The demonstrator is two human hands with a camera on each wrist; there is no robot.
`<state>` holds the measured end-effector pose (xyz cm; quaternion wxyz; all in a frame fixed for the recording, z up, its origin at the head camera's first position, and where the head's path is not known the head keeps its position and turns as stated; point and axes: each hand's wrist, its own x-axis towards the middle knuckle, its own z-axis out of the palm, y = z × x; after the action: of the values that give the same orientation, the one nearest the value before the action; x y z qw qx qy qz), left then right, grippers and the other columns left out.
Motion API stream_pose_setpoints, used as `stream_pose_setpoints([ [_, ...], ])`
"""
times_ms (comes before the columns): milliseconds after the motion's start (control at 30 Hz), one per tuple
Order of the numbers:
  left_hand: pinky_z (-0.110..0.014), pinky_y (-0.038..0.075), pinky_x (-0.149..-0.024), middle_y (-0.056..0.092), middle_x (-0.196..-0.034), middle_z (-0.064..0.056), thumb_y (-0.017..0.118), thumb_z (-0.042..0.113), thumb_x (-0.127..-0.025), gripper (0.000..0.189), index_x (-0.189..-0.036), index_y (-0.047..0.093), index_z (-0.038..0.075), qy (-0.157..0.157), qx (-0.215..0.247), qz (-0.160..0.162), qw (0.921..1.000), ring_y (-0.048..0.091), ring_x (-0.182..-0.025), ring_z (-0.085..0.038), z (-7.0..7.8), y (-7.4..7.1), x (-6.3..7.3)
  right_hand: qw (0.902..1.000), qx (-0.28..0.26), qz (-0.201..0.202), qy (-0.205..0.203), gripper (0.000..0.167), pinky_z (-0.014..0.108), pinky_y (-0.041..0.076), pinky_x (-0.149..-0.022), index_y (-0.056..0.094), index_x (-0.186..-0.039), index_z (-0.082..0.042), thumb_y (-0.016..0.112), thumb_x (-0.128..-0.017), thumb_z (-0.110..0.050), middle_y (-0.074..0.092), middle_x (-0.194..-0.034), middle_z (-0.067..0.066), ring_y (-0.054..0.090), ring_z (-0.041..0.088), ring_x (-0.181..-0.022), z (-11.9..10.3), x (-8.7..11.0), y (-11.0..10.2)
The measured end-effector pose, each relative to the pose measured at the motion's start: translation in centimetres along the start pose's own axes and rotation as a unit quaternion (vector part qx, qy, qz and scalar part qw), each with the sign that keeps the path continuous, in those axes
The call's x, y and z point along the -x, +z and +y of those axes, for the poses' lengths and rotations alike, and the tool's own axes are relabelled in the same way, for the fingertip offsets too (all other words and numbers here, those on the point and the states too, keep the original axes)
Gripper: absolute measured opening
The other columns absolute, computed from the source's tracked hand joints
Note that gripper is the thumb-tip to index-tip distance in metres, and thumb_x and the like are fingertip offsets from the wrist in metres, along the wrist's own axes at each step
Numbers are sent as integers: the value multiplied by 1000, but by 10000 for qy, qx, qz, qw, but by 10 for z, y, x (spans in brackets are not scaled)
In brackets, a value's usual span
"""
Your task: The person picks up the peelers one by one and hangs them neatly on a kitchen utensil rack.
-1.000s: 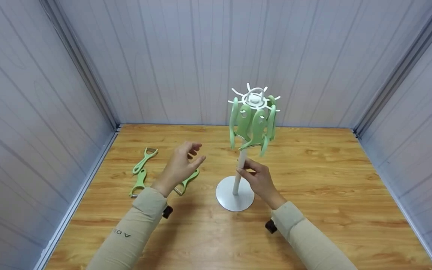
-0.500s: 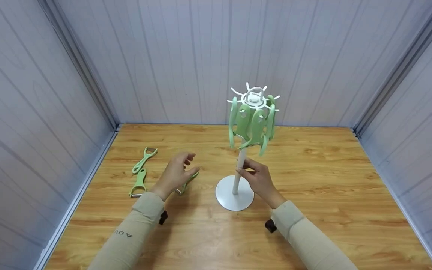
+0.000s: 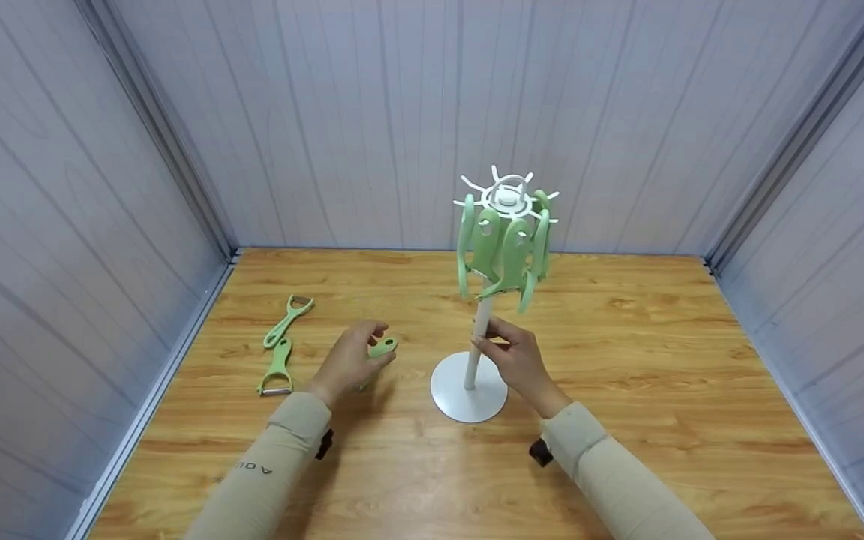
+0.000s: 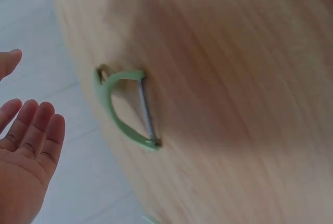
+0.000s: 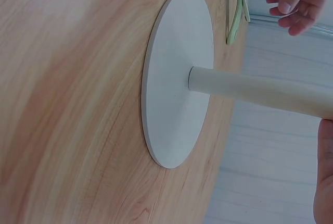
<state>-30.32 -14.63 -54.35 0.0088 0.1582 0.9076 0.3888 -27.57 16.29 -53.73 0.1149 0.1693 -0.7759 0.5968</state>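
My left hand (image 3: pixel 347 361) hovers over a green peeler (image 3: pixel 382 346) on the table, thumb and fingers spread apart. In the left wrist view the peeler (image 4: pixel 115 112) lies apart from the fingers (image 4: pixel 39 127), its metal blade showing. My right hand (image 3: pixel 520 364) pinches the white pole of an upright rack (image 3: pixel 481 315) between thumb and fingers. Several green peelers (image 3: pixel 486 244) hang by their handle holes from hooks around the rack's top. Other hooks at the back carry nothing. The round white base (image 5: pixel 174 78) stands flat on the table.
Two more green peelers lie left of my left hand, one farther back (image 3: pixel 287 322) and one nearer (image 3: pixel 280 367). The wooden table (image 3: pixel 627 360) is bounded by pale panel walls (image 3: pixel 357 127) at the back and both sides.
My left hand has come down and slightly left, closer over the nearby peeler, whose handle end now shows between thumb and fingers. My right hand keeps its hold on the pole.
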Motion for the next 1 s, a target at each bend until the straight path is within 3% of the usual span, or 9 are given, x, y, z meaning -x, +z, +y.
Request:
stream_pose_setpoints([
  [200, -57, 57, -108, 64, -142, -24, 78, 13, -102, 55, -150, 58, -4, -354, -113, -214, 9991, 64, -130, -41, -10, 6, 0, 9999, -131, -40, 21, 30, 20, 63, -85, 74, -132, 4, 74, -102, -3, 77, -115, 30, 72, 13, -102, 0, 0, 0],
  [433, -56, 54, -115, 63, -148, -23, 78, 14, -101, 57, -152, 58, -2, -446, -342, -288, 9980, 62, -138, -40, -21, 9, -1, 9999, -161, -44, -14, 28, 20, 63, -84, 75, -129, 5, 74, -102, -2, 77, -114, 29, 71, 11, -100, 0, 0, 0],
  [1000, -56, 55, -114, 63, -150, -27, 77, 12, -102, 61, -155, 54, -5, -790, -507, -529, 9942, 62, -138, -42, -35, 15, -17, 9999, -111, -55, -110, 25, 20, 64, -84, 76, -127, 3, 74, -102, -4, 78, -113, 27, 71, 7, -99, 4, 0, -1],
])
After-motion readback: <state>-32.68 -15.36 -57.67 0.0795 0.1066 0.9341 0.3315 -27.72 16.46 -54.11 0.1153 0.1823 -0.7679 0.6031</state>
